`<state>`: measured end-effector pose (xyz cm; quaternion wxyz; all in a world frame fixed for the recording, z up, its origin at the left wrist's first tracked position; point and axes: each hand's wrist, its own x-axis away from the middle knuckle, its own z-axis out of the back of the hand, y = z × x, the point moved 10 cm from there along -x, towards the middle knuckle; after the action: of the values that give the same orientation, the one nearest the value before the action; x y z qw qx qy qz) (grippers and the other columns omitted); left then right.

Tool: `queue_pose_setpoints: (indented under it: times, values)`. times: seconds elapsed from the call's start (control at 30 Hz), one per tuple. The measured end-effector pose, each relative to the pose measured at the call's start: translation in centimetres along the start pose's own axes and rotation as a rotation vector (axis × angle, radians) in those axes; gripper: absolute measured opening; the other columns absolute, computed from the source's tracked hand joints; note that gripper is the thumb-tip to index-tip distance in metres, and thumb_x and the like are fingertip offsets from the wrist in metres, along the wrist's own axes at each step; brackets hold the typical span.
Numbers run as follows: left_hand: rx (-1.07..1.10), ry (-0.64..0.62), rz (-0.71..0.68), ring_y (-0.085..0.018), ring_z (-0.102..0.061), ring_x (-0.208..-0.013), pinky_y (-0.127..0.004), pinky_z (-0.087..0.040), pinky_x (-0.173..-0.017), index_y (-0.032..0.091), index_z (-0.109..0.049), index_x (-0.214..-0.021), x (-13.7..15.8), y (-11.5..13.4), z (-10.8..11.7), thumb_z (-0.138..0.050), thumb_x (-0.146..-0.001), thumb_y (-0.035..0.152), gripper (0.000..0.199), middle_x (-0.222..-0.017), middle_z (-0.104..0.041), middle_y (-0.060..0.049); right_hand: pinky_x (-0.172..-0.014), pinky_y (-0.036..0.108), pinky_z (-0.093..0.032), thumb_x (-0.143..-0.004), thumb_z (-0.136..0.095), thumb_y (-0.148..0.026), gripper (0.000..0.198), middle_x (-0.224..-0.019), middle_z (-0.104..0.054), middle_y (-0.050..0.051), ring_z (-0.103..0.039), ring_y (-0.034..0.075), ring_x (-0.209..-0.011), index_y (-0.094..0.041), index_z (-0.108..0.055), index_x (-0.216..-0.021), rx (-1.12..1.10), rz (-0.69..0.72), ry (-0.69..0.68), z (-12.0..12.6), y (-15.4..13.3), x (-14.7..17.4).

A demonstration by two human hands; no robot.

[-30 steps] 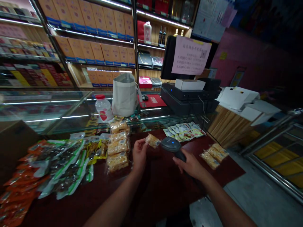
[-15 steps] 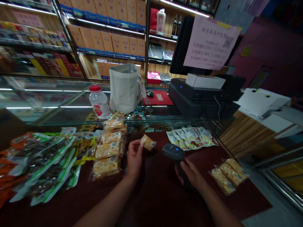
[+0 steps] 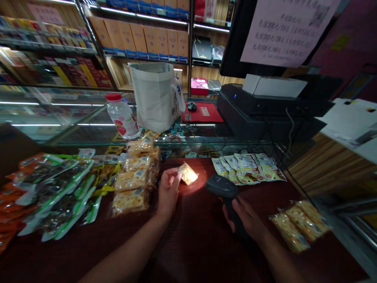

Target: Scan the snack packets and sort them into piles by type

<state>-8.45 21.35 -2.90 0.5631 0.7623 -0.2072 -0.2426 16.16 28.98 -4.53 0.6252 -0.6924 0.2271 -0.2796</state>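
Between the fingertips of my left hand (image 3: pixel 169 190) is a small clear-wrapped snack bar (image 3: pixel 187 173), lit brightly by a beam. My right hand (image 3: pixel 246 216) grips the handle of a black barcode scanner (image 3: pixel 221 186), its head turned toward the bar, with a gap between them. Left of my left hand, similar wrapped snack bars (image 3: pixel 131 201) are stacked in a column. More wrapped bars (image 3: pixel 299 224) lie right of my right hand. Behind the scanner, several yellow-white snack packets (image 3: pixel 247 168) overlap in a row.
Green-edged packets (image 3: pixel 66 200) and orange packets (image 3: pixel 10 212) heap at the left. A red-capped bottle (image 3: pixel 122 117) and a white bag (image 3: pixel 156 96) stand on the glass counter. A monitor (image 3: pixel 235 43) rises above a black cash drawer (image 3: pixel 265 125). A cable (image 3: pixel 290 133) hangs at the right.
Light now falls on the snack bar, which was unlit before. The scanner's small blue light no longer shows. The view has shifted; both hands keep their holds.
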Motion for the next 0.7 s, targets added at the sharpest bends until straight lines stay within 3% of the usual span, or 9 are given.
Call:
queue_pose_setpoints:
  times: [0.5,0.7]
  values:
    - [0.019,-0.019,0.025,-0.022,-0.068,-0.096,-0.035,-0.054,-0.089,0.021,-0.063,-0.099,0.0,-0.5,-0.1,-0.076,-0.076,0.039,0.032,-0.101,-0.071,-0.005,-0.040,0.022,-0.041,-0.094,-0.051,-0.067,0.051,-0.071,-0.061,-0.002,-0.051,0.010,-0.042,-0.018,-0.058,-0.106,-0.012,0.027,-0.033,0.5,0.0,-0.3]
    - [-0.065,-0.028,-0.142,-0.022,-0.068,-0.098,-0.036,-0.054,-0.092,0.019,-0.066,-0.099,0.9,3.2,0.0,-0.076,-0.078,0.037,0.029,-0.103,-0.072,-0.007,-0.039,0.021,-0.041,-0.092,-0.052,-0.069,0.055,-0.072,-0.062,-0.001,-0.052,0.010,-0.043,-0.017,-0.058,-0.110,-0.056,0.027,-0.047,0.9,0.4,-0.4]
